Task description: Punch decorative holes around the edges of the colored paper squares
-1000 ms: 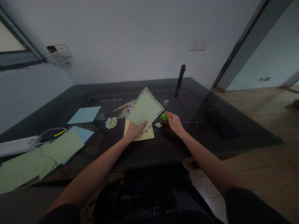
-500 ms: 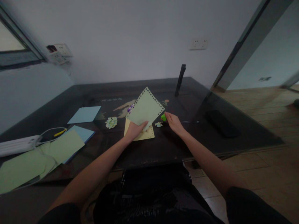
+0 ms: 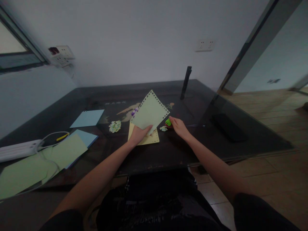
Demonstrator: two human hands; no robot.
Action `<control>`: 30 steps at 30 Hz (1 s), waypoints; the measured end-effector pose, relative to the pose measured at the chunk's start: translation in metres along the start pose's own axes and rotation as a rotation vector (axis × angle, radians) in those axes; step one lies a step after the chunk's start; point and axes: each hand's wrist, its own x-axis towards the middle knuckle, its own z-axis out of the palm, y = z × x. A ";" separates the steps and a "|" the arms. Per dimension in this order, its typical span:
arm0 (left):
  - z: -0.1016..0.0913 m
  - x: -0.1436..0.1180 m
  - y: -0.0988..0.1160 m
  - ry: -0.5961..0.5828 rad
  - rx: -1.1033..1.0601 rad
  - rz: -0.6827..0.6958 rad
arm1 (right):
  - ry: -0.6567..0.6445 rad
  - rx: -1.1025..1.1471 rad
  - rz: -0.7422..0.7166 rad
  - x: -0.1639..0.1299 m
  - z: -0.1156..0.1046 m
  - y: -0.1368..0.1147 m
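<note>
My left hand (image 3: 139,133) grips a pale green sheet of paper (image 3: 152,112) by its near corner, thumb on top. Small punched holes run along its upper edges. Beneath it lies a yellow sheet (image 3: 154,138) with holes along its edge, partly covered. My right hand (image 3: 178,126) is closed on a small bright green hole punch (image 3: 168,122), just off the sheet's right corner and apart from it. Beside the punch is a small pile of paper bits (image 3: 163,128). A purple punch (image 3: 134,111) shows behind the sheet's left edge.
A larger heap of paper bits (image 3: 115,126) lies to the left. Further left are a blue sheet (image 3: 88,118), green sheets (image 3: 68,150), and a white power strip (image 3: 20,150) with a cable. A dark phone-like slab (image 3: 228,127) lies right; a black upright object (image 3: 186,82) stands behind.
The green punch in my right hand has tilted and shifted very slightly. The sheet and my left hand stay almost where they were.
</note>
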 end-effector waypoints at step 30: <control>-0.020 0.016 -0.005 0.076 -0.147 -0.108 | 0.032 0.623 0.121 0.002 -0.049 -0.022</control>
